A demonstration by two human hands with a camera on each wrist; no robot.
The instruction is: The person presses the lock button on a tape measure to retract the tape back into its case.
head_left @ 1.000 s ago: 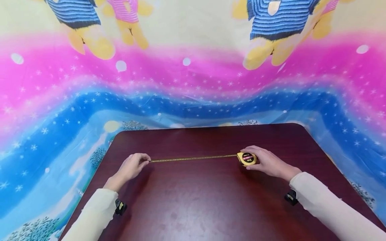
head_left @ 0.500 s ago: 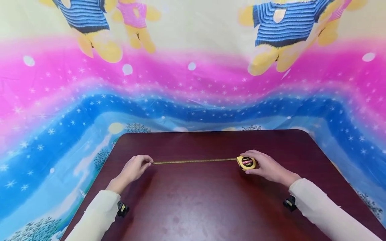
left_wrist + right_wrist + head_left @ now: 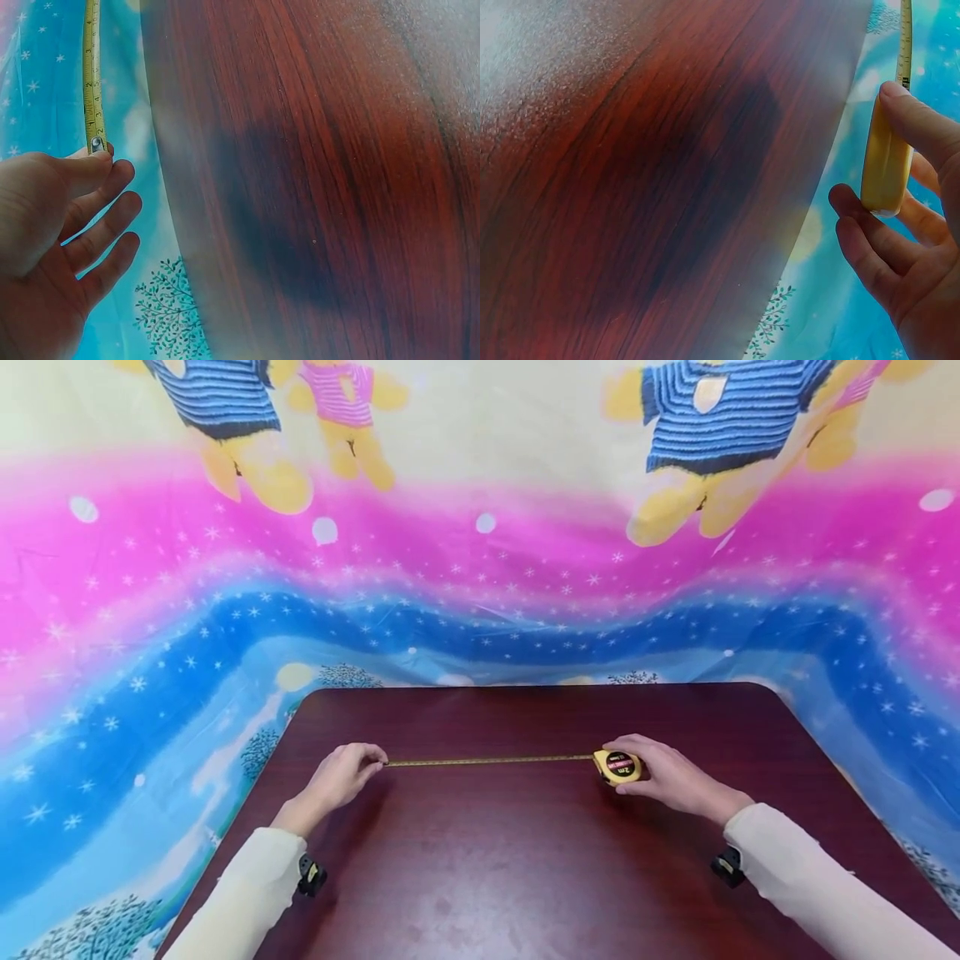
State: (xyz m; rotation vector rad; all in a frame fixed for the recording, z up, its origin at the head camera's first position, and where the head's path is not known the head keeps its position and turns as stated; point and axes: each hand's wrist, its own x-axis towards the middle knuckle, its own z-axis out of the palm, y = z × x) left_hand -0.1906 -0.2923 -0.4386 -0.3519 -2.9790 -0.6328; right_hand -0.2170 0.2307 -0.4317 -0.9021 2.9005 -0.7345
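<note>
The small yellow plastic tape measure case (image 3: pixel 617 767) sits near the middle of the dark red wood-grain tabletop (image 3: pixel 525 860), its narrow yellow blade (image 3: pixel 487 761) drawn out leftward. The right hand (image 3: pixel 671 777) holds the case in a curled grip. The left hand (image 3: pixel 341 777) pinches the blade's metal end hook (image 3: pixel 96 142). Risk: if the pinch slips, the spring would likely snap the blade back toward the case.

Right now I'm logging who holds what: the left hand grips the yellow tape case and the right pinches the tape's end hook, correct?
Swapped. In the head view the right hand grips the yellow tape case, and the left hand pinches the end hook.
</note>
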